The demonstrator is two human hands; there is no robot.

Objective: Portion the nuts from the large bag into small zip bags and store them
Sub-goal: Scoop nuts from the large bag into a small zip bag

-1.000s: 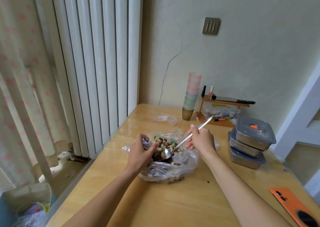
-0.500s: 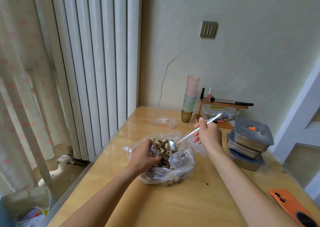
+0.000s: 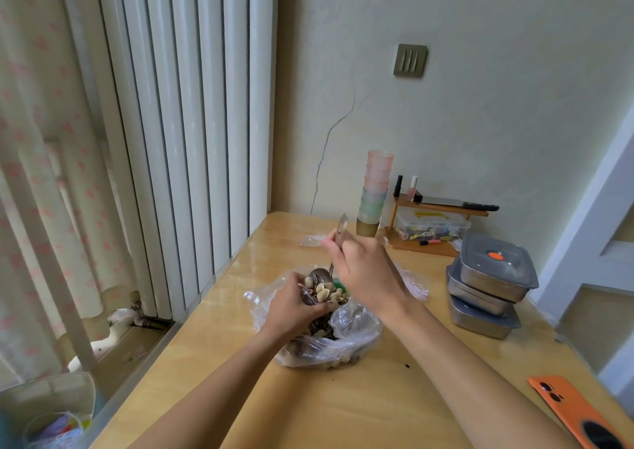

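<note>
You are holding the large bag [image 3: 346, 340] of nuts [image 3: 324, 292] near the middle of the table [image 3: 343, 411]. Your left hand [image 3: 295, 306] is curling its grip tightly around the clear plastic at the bag's left rim, right beside the heap of nuts. Your right hand [image 3: 367, 273] is gripping the handle of a metal spoon [image 3: 319, 274], fingers wrapped fully around it. The spoon is standing steeply, its bowl down just above the nuts and its blurred handle end sticking up past your knuckles. A small zip bag [image 3: 310, 241] is lying flat further back on the table. Lidded steel containers [image 3: 490, 287] are sitting stacked to your right, and an orange phone [image 3: 576, 411] is lying at the near right edge.
</note>
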